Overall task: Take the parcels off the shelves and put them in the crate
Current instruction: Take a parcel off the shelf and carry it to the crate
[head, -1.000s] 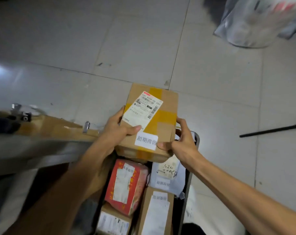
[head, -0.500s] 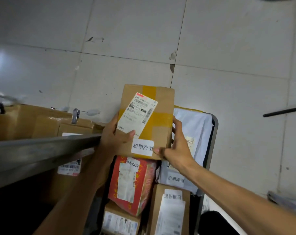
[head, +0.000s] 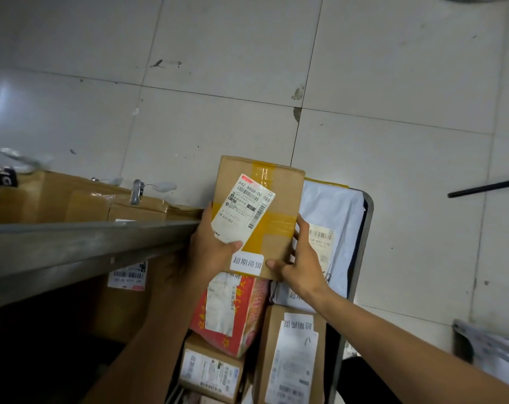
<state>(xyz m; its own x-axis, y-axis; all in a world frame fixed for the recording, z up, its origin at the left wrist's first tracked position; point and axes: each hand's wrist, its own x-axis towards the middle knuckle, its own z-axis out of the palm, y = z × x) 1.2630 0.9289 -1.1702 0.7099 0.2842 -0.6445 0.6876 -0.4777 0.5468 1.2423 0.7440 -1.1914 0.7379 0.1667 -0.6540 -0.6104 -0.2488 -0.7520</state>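
L hand [head: 209, 249] has its grip on the box [head: 279, 225] at the 9 o'clock edge: thumb laid across the big label's low corner, fingers behind and out of sight. R hand [head: 300, 266] grips the 5 o'clock corner, thumb on the near edge beside a small white sticker, fingers curled up the side. Both grips are clenched on the box.

Box: brown card, yellow tape crossed over the top, white barcode label reading "642 X468-00 033".

It sits over the far end of the crate [head: 363, 252], above the red parcel [head: 241, 310] and overlapping the white bag [head: 332, 211]. Can't tell if it rests on them.

Also in the crate: a tall brown box [head: 291, 360] at 5 o'clock and a small labelled box [head: 212, 371] at 6.

Shelf rail [head: 87, 237] runs off to 9 o'clock w/ shelf boxes [head: 72, 199] behind it.
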